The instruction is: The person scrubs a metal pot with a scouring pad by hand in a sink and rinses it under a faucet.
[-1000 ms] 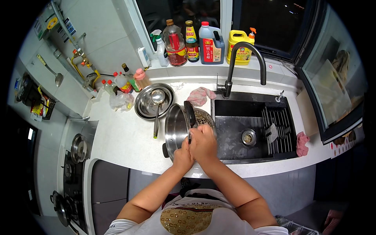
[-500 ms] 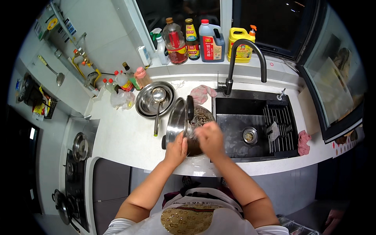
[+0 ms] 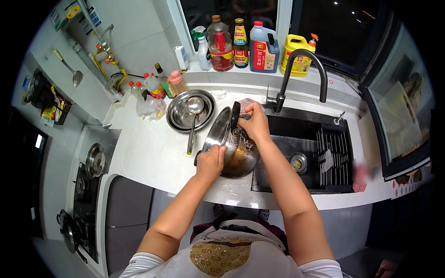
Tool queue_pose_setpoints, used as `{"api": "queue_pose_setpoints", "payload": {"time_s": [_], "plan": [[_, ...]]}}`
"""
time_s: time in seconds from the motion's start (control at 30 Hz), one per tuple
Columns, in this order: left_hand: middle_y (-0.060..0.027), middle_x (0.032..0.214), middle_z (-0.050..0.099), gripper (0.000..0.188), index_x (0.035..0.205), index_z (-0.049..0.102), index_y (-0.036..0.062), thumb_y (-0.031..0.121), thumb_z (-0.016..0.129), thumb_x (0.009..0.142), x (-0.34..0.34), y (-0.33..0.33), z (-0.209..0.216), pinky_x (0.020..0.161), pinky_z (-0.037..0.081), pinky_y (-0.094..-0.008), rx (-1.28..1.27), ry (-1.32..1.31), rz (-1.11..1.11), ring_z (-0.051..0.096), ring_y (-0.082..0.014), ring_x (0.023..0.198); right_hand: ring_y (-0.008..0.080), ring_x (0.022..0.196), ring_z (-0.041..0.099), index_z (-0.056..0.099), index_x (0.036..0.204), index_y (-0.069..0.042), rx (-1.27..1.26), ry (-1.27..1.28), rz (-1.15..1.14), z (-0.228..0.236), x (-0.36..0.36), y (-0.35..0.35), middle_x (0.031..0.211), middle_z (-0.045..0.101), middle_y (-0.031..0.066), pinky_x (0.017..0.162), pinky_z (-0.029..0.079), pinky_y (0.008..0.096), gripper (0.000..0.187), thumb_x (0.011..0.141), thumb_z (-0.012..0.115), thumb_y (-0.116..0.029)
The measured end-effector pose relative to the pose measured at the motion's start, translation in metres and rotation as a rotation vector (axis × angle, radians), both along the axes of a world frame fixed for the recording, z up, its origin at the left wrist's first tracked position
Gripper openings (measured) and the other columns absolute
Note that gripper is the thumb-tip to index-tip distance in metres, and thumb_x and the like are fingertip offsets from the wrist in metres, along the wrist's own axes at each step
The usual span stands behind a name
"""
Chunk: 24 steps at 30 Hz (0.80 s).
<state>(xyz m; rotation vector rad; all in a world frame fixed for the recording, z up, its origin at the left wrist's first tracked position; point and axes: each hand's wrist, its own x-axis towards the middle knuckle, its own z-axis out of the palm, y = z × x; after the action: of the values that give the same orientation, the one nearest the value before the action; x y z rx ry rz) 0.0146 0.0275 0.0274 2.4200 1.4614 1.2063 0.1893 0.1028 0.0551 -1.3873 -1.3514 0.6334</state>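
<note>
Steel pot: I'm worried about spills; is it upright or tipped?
Tipped: the steel pot has its open mouth turned left and its stained outside showing on the right.

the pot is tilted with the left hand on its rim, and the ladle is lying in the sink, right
The ladle is not in the sink: the head view shows it in the steel bowl, handle over the rim. The pot is indeed tilted, with the left hand on its rim.

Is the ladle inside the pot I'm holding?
No, the ladle has its scoop in the metal bowl, to the left of the tilted pot.
</note>
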Motion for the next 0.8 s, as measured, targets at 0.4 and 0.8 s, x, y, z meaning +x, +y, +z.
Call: {"api": "queue_pose_setpoints", "payload": {"time_s": [0.4,0.8], "plan": [[-0.0217,0.055,0.054,0.033,0.068,0.051,0.0012,0.022,0.055,0.093,-0.016,0.027,0.014,0.048,0.043,-0.0474,-0.145,0.042,-0.125,0.055,-0.0420,0.052,0.0279,0.068,0.065,0.065,0.074,-0.003,-0.053,-0.132,0.090,0.010,0.003,-0.004,0.073,0.067,0.0126,0.067,0.051,0.0347,0.023,0.061,0.080,-0.015],[-0.0230,0.057,0.054,0.033,0.068,0.051,0.0000,0.022,0.056,0.092,-0.021,0.023,0.009,0.048,0.043,-0.0475,-0.180,0.023,-0.170,0.055,-0.0432,0.054,0.0282,0.068,0.063,0.062,0.070,-0.003,-0.107,-0.129,0.147,0.011,0.001,-0.008,0.071,0.064,0.0147,0.064,0.049,0.0363,0.020,0.061,0.077,-0.013]]}}
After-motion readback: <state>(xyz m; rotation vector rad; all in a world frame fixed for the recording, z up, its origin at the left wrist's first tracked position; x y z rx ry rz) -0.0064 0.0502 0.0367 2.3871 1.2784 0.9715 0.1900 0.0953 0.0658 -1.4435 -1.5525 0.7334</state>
